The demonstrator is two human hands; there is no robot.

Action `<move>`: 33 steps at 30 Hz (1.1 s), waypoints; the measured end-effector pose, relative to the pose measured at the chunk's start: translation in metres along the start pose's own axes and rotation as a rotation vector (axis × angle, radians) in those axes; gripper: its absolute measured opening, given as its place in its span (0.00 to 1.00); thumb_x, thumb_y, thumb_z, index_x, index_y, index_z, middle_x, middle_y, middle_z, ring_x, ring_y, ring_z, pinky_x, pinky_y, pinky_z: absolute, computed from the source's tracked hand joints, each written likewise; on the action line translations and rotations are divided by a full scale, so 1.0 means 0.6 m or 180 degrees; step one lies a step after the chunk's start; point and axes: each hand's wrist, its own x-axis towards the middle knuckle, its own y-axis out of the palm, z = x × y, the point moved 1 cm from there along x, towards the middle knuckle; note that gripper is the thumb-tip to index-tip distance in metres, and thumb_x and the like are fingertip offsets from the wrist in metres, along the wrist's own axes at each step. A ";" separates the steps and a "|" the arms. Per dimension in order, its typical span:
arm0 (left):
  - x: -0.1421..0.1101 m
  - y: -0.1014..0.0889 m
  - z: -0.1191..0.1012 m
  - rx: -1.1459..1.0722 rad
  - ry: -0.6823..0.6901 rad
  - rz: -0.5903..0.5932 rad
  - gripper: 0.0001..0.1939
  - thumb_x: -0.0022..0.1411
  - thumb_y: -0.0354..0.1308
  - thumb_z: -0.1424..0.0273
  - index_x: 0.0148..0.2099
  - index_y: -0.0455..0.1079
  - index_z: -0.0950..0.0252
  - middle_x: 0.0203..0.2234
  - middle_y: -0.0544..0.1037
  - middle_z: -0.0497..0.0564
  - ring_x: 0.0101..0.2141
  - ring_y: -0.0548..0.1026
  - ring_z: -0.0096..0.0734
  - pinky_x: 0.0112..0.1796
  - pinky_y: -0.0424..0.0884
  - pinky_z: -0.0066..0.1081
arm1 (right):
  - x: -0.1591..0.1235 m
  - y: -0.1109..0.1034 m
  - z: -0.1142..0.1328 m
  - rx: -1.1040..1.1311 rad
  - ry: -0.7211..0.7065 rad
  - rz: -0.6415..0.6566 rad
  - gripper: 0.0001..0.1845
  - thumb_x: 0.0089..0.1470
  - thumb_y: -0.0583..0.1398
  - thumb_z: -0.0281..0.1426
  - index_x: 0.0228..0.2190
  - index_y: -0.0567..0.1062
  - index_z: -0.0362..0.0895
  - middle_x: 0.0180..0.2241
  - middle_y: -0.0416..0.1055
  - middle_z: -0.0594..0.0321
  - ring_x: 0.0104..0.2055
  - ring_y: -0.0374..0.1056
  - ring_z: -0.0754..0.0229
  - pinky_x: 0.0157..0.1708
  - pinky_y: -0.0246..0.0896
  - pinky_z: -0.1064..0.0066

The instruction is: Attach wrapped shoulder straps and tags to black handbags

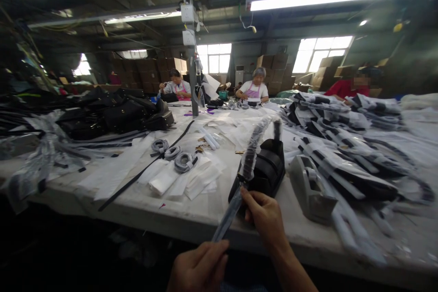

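My left hand (200, 267) is closed around the lower end of a clear plastic sleeve (227, 216) near the bottom edge of the view. My right hand (265, 216) grips the same sleeve higher up, where it wraps the handle (253, 146) of a black bag (267, 169). The bag lies on the white table (191, 216) just beyond my right hand. The wrapped handle arches up over the bag.
A grey tape dispenser (310, 187) stands right of the bag. Piles of wrapped black straps (342, 146) fill the right side. Black bags (119, 114) heap at the left. Coiled cords (173, 153) and plastic bags lie mid-table. Three people sit at the far end.
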 end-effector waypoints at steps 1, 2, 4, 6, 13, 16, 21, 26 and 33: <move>0.016 -0.012 -0.005 -0.0045 -0.0343 -0.0057 0.16 0.64 0.56 0.76 0.53 0.72 0.59 0.33 0.82 0.52 0.32 0.81 0.31 0.36 0.75 0.23 | 0.001 -0.001 -0.002 -0.0008 -0.0018 0.0020 0.26 0.52 0.62 0.51 0.19 0.76 0.41 0.10 0.61 0.68 0.15 0.52 0.68 0.16 0.45 0.75; 0.038 -0.021 -0.008 -0.0044 -0.0751 -0.0096 0.13 0.64 0.56 0.74 0.50 0.73 0.59 0.35 0.82 0.52 0.34 0.80 0.33 0.38 0.75 0.26 | 0.002 -0.002 -0.004 0.0001 -0.0033 0.0040 0.26 0.53 0.62 0.51 0.19 0.76 0.41 0.10 0.61 0.69 0.15 0.52 0.68 0.17 0.45 0.75; 0.087 -0.024 -0.010 -0.0158 -0.1451 -0.0168 0.09 0.65 0.56 0.68 0.45 0.75 0.60 0.37 0.81 0.54 0.36 0.79 0.38 0.40 0.75 0.31 | 0.004 -0.001 -0.005 0.0024 -0.0072 0.0039 0.26 0.53 0.62 0.51 0.19 0.76 0.41 0.11 0.61 0.69 0.15 0.52 0.68 0.17 0.45 0.75; 0.127 -0.005 -0.004 -0.0790 -0.1983 0.0022 0.12 0.65 0.56 0.62 0.44 0.75 0.63 0.38 0.81 0.55 0.37 0.79 0.39 0.39 0.75 0.33 | 0.005 0.003 -0.005 -0.0003 -0.0139 0.0027 0.26 0.53 0.61 0.50 0.19 0.76 0.42 0.11 0.61 0.69 0.15 0.53 0.67 0.16 0.46 0.75; 0.133 0.080 0.024 -0.2613 -0.2948 0.0280 0.22 0.55 0.64 0.54 0.43 0.70 0.67 0.20 0.69 0.42 0.17 0.62 0.21 0.16 0.56 0.20 | -0.006 -0.019 0.002 -0.0492 -0.0555 0.0091 0.27 0.58 0.57 0.49 0.18 0.75 0.43 0.14 0.67 0.66 0.15 0.61 0.65 0.17 0.52 0.74; 0.127 0.082 0.028 -0.2547 -0.3014 0.0101 0.23 0.52 0.67 0.54 0.43 0.71 0.66 0.23 0.71 0.44 0.19 0.62 0.19 0.18 0.56 0.20 | -0.001 -0.101 -0.005 -0.1086 -0.1001 -0.0762 0.22 0.59 0.57 0.47 0.25 0.78 0.44 0.21 0.74 0.62 0.24 0.70 0.59 0.27 0.62 0.71; 0.129 0.086 0.022 -0.2590 -0.3180 -0.0006 0.26 0.48 0.68 0.52 0.42 0.72 0.66 0.22 0.70 0.43 0.19 0.62 0.20 0.17 0.54 0.20 | 0.050 -0.293 -0.033 -0.1747 -0.1066 -0.2231 0.21 0.52 0.61 0.39 0.45 0.79 0.41 0.58 0.68 0.50 0.66 0.51 0.44 0.65 0.41 0.55; 0.130 0.092 0.009 -0.2652 -0.3267 -0.0233 0.26 0.46 0.69 0.52 0.41 0.72 0.65 0.18 0.66 0.41 0.17 0.59 0.20 0.17 0.51 0.20 | 0.109 -0.366 -0.056 -0.1260 -0.0190 -0.1682 0.11 0.42 0.66 0.39 0.20 0.82 0.44 0.52 0.74 0.48 0.62 0.58 0.35 0.63 0.43 0.50; 0.130 0.087 0.013 -0.2500 -0.3227 -0.0336 0.26 0.45 0.69 0.52 0.40 0.73 0.65 0.22 0.70 0.43 0.19 0.62 0.21 0.19 0.57 0.21 | 0.097 -0.345 -0.041 -0.0287 0.0067 -0.1463 0.19 0.41 0.66 0.46 0.27 0.84 0.43 0.51 0.75 0.50 0.57 0.66 0.41 0.55 0.59 0.55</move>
